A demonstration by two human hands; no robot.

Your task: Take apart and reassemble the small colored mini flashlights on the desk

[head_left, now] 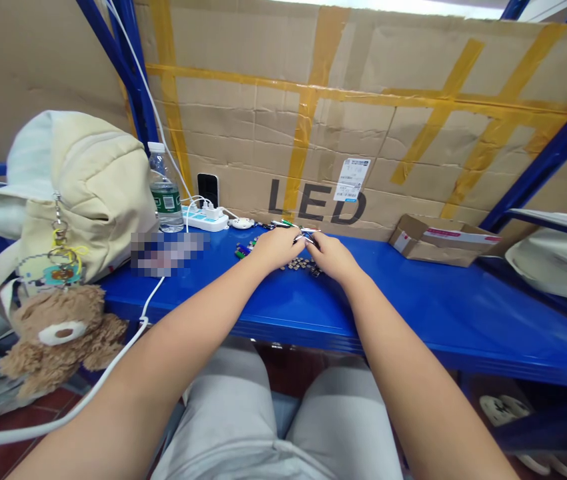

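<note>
A glossy blue counter (388, 300) carries a cream fabric bag (103, 193), clear green-labelled plastic bottle (167, 197), white rectangular power strip (206, 220), small metallic pieces (299, 265) and open brown cardboard box (446, 248).

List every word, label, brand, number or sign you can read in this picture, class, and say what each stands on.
"LED": large dark letters on the cardboard panel.
White label on that panel: print too small to read.
Green label on the water bottle: too small to read.
Pink-striped label on the small cardboard box: too blurred to read.
</note>
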